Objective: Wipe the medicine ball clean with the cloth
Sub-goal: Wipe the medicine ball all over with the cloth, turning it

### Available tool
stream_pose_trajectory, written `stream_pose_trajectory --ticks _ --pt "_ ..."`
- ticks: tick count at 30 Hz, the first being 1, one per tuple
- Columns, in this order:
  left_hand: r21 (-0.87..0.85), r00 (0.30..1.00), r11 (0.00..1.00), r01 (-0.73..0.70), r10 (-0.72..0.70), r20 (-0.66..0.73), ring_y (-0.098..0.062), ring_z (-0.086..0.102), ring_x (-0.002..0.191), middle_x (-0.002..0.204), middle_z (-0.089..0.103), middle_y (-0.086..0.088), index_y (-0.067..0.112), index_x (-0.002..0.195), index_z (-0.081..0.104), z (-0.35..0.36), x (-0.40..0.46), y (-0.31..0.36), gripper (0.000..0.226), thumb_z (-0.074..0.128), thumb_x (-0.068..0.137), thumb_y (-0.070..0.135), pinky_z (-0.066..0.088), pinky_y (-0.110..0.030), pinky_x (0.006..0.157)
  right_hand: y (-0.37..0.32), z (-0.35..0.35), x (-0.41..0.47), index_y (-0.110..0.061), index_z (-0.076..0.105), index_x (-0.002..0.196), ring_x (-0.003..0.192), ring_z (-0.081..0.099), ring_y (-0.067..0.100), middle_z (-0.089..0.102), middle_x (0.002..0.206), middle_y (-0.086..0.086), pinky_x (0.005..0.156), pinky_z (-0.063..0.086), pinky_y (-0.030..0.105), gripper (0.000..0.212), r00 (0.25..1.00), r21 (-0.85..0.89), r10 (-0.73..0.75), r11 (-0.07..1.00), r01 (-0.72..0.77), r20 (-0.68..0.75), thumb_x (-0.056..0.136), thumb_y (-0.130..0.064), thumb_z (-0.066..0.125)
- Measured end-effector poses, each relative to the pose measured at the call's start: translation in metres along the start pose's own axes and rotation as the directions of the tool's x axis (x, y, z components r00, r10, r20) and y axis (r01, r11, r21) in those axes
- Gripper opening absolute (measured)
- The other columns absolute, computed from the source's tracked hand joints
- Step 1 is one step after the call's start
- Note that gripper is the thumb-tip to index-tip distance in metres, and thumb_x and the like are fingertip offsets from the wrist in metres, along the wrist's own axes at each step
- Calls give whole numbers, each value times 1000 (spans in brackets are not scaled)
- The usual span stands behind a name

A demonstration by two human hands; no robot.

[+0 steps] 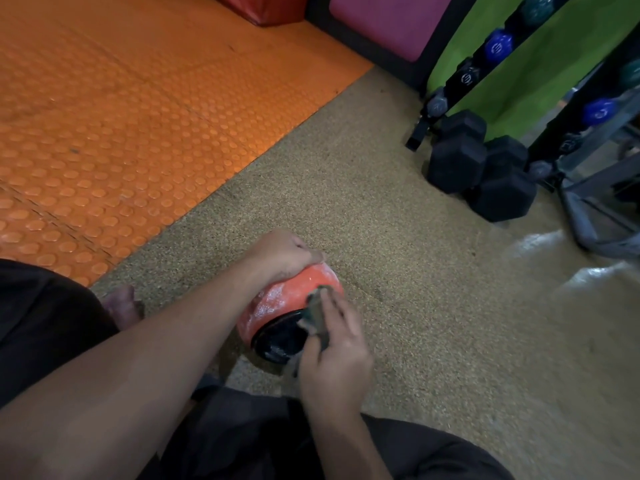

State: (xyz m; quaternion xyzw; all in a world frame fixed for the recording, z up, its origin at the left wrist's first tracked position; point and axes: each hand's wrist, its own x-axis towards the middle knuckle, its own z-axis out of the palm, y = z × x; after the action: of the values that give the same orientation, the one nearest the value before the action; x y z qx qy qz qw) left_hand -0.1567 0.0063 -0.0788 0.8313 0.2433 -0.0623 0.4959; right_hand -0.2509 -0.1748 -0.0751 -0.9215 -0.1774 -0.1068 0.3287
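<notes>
Ball (294,299), orange with a black round panel facing the camera, sits on the speckled tan floor (398,271) just ahead of the person's knees, its orange skin showing whitish wet or soapy streaks. Left hand (285,252) rests on the far top of the ball, fingers curled over it in a holding grip. Right hand (334,355) is on the near right side, its grip grasping a dark cloth (315,317) between thumb and fingers; the cloth lies pressed against the ball where orange meets black. The cloth's edges are blurred, so its full extent cannot be told. A bare foot (121,304) shows at the left, beside the ball. An orange studded mat (121,116) covers the floor to the upper left. Black hex dumbbells (481,168) lie on the floor at the upper right, well apart from the ball, beside a rack (464,77) carrying small blue and grey weights. A wet sheen marks the floor near the rack.
</notes>
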Motion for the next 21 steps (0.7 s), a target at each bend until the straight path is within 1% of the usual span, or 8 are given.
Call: stream_pose_trajectory --ticks 2,4,8,9,12,15,18,21 --pt "-2 1000 1000 -3 3 0 -20 70 92 104 77 4 27 97 83 -3 0 -2 36 78 84 60 54 -34 90 -9 -3 -8 -31 62 142 124 61 8 56 148 -13 96 54 27 71 976 -96 -189 975 200 110 73 -28 48" --pt "-15 1000 1000 -4 4 -14 -21 70 93 105 77 4 26 95 82 -2 0 -3 35 78 84 60 54 -34 91 2 -5 1 -35 62 141 122 60 2 58 147 -18 98 49 20 67 982 -106 -162 979 172 97 77 -27 48" --pt "8 999 1000 21 -21 -41 -23 70 89 98 74 5 25 94 82 1 -2 1 38 75 85 61 56 -37 90 27 -6 27 -33 70 131 112 71 19 75 121 -5 87 53 26 37 934 114 357 928 -354 -3 97 -22 58" --pt "13 999 1000 24 -24 -35 -22 70 87 96 75 4 24 93 83 2 -3 2 39 75 85 62 57 -37 89 23 -5 26 -31 71 131 109 72 22 76 118 -3 85 53 28 37 924 107 382 919 -379 -11 97 -21 58" --pt "12 1000 1000 12 -12 -8 -23 73 83 93 79 -1 21 92 83 1 -3 2 40 77 84 59 59 -40 89 -1 -4 5 -29 67 138 122 65 9 66 139 -10 100 51 23 59 997 5 75 997 -75 -11 82 -20 50" --pt "9 1000 1000 14 -14 -16 -20 71 85 93 78 4 24 92 82 0 -2 0 37 79 83 59 58 -39 92 -6 -6 -3 -39 61 141 118 64 2 56 148 -21 94 55 20 72 974 -102 -185 975 199 130 72 -24 50" --pt "33 999 999 15 -13 -41 -17 70 78 90 78 5 25 89 82 5 0 2 38 76 82 62 59 -38 87 17 -14 18 -40 63 139 124 55 -4 52 151 -22 100 35 5 60 994 -64 50 997 -44 94 87 -9 59" --pt "77 1000 997 16 -14 -26 -16 69 76 93 79 2 23 95 83 9 1 5 46 74 82 66 57 -34 82 28 -12 28 -28 68 134 122 61 14 57 137 -10 98 41 17 46 959 24 282 959 -282 5 93 -9 60"
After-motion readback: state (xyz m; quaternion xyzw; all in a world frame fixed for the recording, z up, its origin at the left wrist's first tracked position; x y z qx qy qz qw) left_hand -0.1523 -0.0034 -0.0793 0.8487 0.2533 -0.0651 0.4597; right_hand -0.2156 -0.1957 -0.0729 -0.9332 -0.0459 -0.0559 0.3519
